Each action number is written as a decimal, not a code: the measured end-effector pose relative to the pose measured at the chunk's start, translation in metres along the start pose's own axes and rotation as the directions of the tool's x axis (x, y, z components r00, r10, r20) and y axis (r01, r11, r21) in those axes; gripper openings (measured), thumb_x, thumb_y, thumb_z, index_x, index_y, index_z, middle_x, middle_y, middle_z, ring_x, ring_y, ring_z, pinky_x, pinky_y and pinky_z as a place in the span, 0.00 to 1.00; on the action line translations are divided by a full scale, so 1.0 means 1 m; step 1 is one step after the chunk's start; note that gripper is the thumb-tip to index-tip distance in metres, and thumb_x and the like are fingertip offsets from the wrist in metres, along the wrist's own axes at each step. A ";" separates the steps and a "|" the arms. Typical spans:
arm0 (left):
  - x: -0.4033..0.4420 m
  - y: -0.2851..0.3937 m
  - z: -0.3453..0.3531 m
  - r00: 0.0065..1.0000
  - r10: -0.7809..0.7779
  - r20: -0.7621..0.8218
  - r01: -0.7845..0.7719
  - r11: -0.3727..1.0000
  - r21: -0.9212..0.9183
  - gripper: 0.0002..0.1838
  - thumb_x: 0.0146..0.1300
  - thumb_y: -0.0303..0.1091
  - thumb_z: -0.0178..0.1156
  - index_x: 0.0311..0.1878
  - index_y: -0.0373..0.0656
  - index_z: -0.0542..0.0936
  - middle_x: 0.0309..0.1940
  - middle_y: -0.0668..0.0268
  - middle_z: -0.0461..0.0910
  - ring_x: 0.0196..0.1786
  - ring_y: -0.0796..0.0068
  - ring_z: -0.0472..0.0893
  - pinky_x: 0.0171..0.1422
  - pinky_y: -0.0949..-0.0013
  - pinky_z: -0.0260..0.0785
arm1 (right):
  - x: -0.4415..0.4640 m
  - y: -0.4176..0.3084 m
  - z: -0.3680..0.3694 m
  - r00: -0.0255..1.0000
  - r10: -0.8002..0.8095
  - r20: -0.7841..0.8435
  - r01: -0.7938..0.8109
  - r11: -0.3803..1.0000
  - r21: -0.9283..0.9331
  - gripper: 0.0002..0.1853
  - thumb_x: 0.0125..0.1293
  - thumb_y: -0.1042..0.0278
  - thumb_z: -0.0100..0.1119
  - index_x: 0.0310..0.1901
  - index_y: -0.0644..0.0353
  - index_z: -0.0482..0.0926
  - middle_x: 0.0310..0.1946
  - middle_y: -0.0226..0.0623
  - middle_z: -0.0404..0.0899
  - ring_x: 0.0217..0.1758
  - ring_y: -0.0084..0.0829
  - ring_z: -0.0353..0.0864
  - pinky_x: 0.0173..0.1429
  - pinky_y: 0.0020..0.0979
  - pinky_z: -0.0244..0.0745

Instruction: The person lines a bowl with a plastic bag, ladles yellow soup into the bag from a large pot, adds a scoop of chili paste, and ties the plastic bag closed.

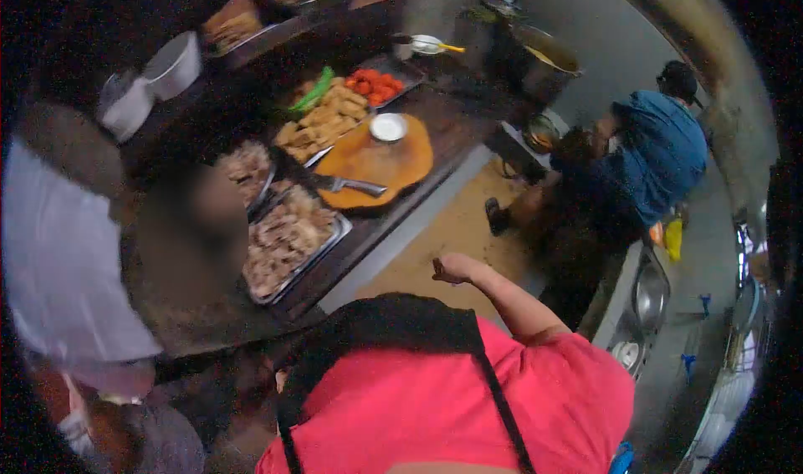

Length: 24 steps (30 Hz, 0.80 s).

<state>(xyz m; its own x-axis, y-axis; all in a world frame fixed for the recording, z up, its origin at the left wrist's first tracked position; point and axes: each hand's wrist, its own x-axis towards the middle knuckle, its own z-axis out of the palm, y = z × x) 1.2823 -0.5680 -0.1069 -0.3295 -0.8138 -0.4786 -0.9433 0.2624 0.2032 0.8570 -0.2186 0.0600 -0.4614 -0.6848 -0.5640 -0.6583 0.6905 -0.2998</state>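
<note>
Beyond the black apron (393, 319) and pink shirt (452, 399) on my own body, my right hand (454, 268) reaches out over the tan floor, near the table's edge. Its fingers look curled closed; a dark spot shows at the fingertips, but I cannot make out what it is. My left hand does not show. Closest on the table is a metal tray (288, 240) of chopped meat. Past it, a round wooden board (393, 169) carries a knife (355, 186) and a small white bowl (388, 127).
Fried pieces (326, 122), a green item (316, 89) and a tray of red pieces (375, 87) line the table. A person in blue (661, 152) bends at the right, near a large pot (544, 60). A sink (648, 294) lies along the right. Someone in white (67, 256) stands left.
</note>
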 end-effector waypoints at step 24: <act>-0.031 0.312 -0.031 0.716 0.694 0.068 -0.640 0.693 -0.332 0.10 0.48 0.32 0.55 0.35 0.42 0.77 0.25 0.62 0.78 0.25 0.70 0.77 0.31 0.68 0.69 | -0.107 -0.073 -0.403 -0.210 -0.502 -0.839 0.805 -0.575 0.143 0.22 0.63 0.52 0.38 0.50 0.58 0.70 0.52 0.41 0.68 0.58 0.36 0.64 0.57 0.45 0.59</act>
<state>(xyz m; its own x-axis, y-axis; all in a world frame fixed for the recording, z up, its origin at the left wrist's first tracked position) 1.0000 -0.4766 -0.0023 -0.8937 -0.3657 -0.2597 -0.4295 0.5308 0.7306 0.7147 -0.2891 0.4520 -0.0717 -0.3985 0.9144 0.0922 -0.9155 -0.3917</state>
